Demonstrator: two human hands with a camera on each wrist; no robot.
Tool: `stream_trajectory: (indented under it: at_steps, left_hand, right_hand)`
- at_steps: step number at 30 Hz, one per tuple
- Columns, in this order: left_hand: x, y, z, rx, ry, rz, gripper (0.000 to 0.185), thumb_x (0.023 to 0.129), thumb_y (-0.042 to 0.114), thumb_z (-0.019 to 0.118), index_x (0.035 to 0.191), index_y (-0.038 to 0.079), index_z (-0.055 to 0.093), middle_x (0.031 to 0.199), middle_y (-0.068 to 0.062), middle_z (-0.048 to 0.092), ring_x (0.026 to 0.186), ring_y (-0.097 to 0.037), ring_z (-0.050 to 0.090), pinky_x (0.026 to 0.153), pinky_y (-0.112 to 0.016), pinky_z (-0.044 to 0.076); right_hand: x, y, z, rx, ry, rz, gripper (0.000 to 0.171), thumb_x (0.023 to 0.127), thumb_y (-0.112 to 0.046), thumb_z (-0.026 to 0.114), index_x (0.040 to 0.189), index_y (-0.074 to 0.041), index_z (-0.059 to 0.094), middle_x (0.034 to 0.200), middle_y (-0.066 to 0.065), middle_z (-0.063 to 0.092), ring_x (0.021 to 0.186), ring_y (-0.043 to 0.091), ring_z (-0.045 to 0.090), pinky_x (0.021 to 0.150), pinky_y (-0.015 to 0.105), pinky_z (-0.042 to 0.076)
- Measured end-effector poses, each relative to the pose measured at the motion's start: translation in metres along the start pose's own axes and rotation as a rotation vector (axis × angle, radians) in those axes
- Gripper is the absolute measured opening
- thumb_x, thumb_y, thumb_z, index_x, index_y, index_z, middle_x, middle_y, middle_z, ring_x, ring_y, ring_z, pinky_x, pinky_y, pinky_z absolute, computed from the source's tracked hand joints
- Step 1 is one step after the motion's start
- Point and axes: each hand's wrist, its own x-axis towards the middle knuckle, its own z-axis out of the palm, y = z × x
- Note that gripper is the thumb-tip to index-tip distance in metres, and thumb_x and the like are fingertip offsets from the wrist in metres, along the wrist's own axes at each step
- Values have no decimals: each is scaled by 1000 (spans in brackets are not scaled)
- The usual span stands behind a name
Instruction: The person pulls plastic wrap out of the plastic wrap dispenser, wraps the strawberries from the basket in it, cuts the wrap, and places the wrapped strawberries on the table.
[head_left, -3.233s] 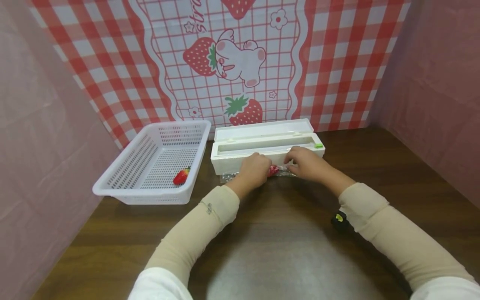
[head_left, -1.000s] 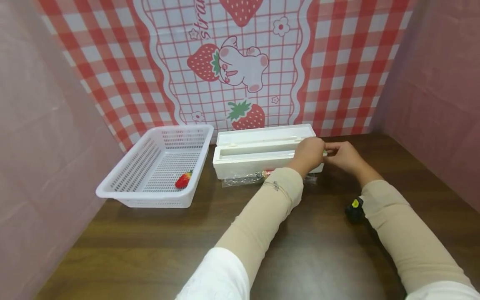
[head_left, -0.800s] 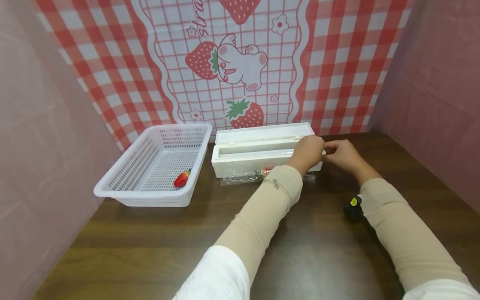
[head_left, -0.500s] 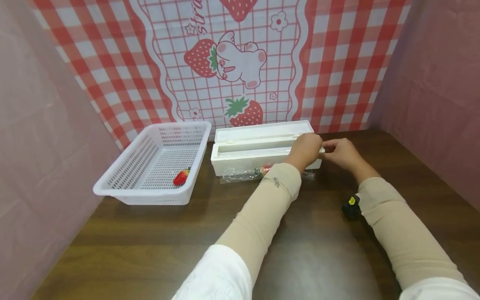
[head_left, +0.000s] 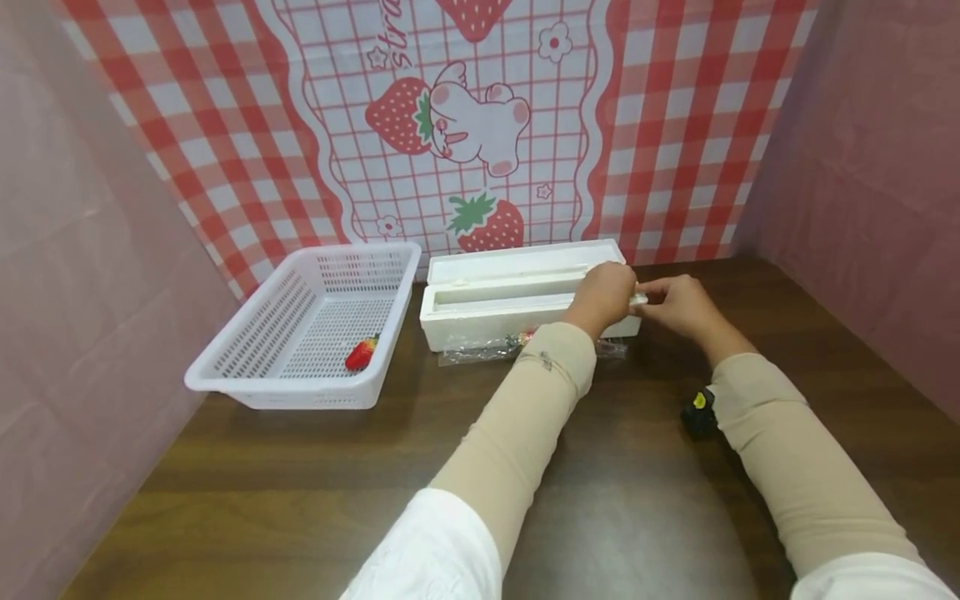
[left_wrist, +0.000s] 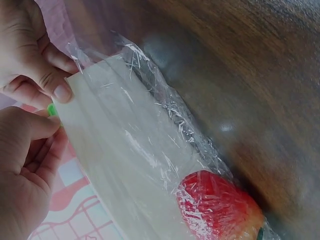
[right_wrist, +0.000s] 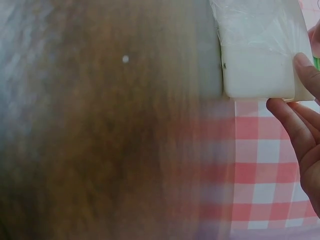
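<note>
A white cling film dispenser (head_left: 480, 323) stands at the back of the table with its lid (head_left: 517, 258) raised. Clear cling film (head_left: 472, 353) hangs down its front, and a red strawberry (left_wrist: 217, 207) lies in the film at the foot of the box. At the dispenser's right end, my left hand (head_left: 602, 293) pinches a small green slide cutter (left_wrist: 52, 110), which the head view hides behind the fingers. My right hand (head_left: 684, 310) grips the same end, its thumb on the front face and a finger (right_wrist: 287, 120) against the end wall.
To the left of the dispenser stands a white perforated basket (head_left: 277, 385) with another strawberry (head_left: 361, 354) inside. A black wrist camera (head_left: 699, 414) sits beside the right sleeve. A checked cloth (head_left: 675, 125) hangs behind, with pink cloth walls at both sides.
Both hands have left the strawberry and film at the front and moved to the dispenser's right end, the left hand reaching across. Over the last second they have barely shifted.
</note>
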Motion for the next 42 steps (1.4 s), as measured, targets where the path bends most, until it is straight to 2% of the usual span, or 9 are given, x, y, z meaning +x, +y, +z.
stream_trajectory:
  at_steps: [13,26,42]
  left_hand:
    - [-5,-4,-5,17,-21,8,9,88,17,68,96,17,73,99,2,70,96,-13,64,87,-24,50]
    - [-10,-9,-5,10,-17,-4,9,88,14,66,95,15,71,99,1,70,96,-14,64,87,-24,50]
    - [-14,-20,-4,24,-5,-6,6,87,12,65,86,15,71,94,0,71,91,-16,65,84,-26,51]
  right_hand:
    - [-2,-6,-3,-14,-26,55,45,81,-26,79,112,5,69,88,20,72,67,18,50,53,23,44]
    - [-1,-5,-2,-18,-14,36,43,80,-24,81,111,3,70,61,5,63,60,17,44,48,27,37]
    - [1,-1,0,-26,-26,40,47,81,-26,80,115,3,68,66,9,64,63,21,46,47,28,36]
